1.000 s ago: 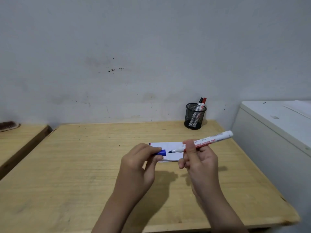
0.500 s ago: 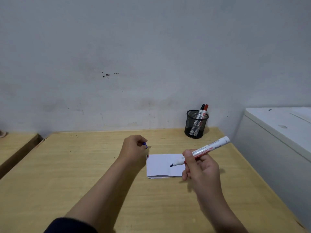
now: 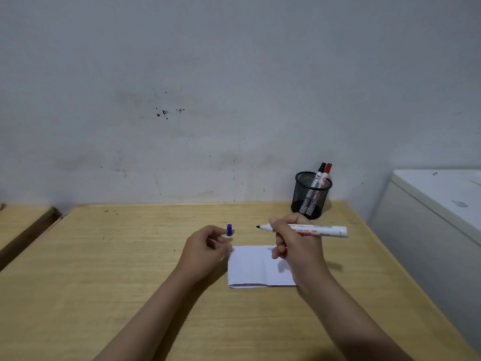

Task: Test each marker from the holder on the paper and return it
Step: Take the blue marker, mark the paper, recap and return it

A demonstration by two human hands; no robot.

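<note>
We clamp the uncapped marker [image 3: 316, 230] in our right hand [image 3: 296, 246] above the paper [image 3: 256, 267], while our left hand [image 3: 205, 250], fingers loosely apart, hovers beside the upright blue cap [image 3: 229, 229].

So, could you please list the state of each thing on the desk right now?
Marker: uncapped, held level in the right hand, tip off the paper.
Blue cap: off, upright on the table, by the left hand.
Paper: folded, flat.
Holder: upright, two capped markers inside.

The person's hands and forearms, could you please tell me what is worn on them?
Nothing shows: the left hand and right hand are bare, without gloves, rings or a watch, and both forearms are bare, with no sleeve in view.
</note>
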